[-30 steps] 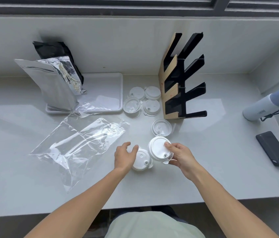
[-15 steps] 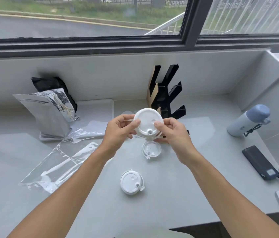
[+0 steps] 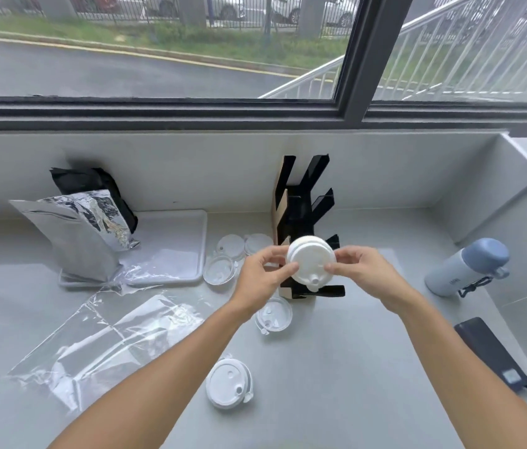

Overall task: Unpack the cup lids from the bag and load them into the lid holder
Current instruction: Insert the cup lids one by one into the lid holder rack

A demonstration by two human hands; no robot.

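Observation:
A small stack of white cup lids point(image 3: 310, 264) is held up between my left hand point(image 3: 263, 277) and my right hand point(image 3: 360, 270), just in front of the black lid holder point(image 3: 304, 215). The holder stands upright with angled slots and a wooden side; its lower part is hidden behind the lids. Another white lid stack point(image 3: 228, 387) lies on the counter near me. One clear lid point(image 3: 275, 315) lies under my left wrist. Several more clear lids point(image 3: 229, 259) sit left of the holder. The empty clear bag point(image 3: 103, 341) lies flat at the left.
A white tray point(image 3: 174, 247) at the back left carries a silver foil pouch point(image 3: 74, 234) and a black bag point(image 3: 93, 186). A blue-capped bottle point(image 3: 466, 267) lies at the right, with a dark phone point(image 3: 488, 351) and cable nearer. A wall and window ledge bound the counter behind.
I lifted the lid stack off the counter with both hands and carried it toward the holder. One white stack stayed on the counter. My view tilted up toward the window.

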